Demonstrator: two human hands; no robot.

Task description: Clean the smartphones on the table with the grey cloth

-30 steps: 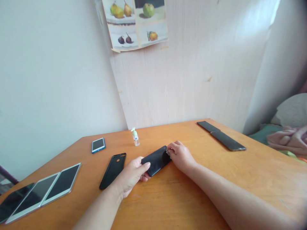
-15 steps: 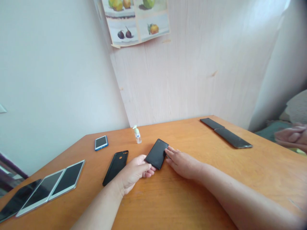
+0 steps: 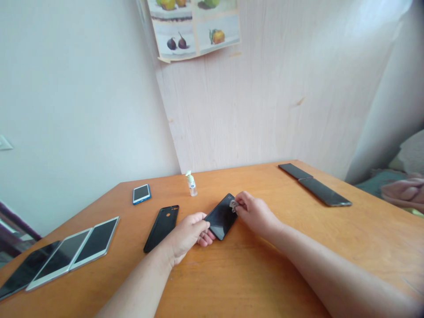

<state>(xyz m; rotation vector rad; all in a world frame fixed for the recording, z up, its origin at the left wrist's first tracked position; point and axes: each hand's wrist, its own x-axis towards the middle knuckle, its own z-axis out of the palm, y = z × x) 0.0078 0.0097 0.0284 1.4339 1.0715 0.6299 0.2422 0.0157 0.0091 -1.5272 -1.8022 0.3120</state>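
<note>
A dark smartphone [image 3: 221, 220] is tilted above the wooden table in front of me. My left hand [image 3: 194, 232] grips its lower left side, the thumb on top and the other fingers beneath. At the phone's upper right edge, my right hand [image 3: 255, 212] is closed in a pinch. Between its fingertips and the phone shows a small pale, shiny piece [image 3: 233, 206]; its kind cannot be made out. To the left of my left hand lies an empty black phone case [image 3: 162, 227] with a round hole.
Behind the phone stands a small pump bottle [image 3: 191, 184]. A white phone in a blue case [image 3: 141, 194] lies farther left. Several devices, including a white-framed one [image 3: 96, 243], line the left front. Two dark phones [image 3: 324, 191] lie at the right edge, near another person's hands [image 3: 402, 192].
My right hand has gone from lying flat along the phone's right side to a pinch at its upper right. The pale piece now shows there, and the phone has turned slightly.
</note>
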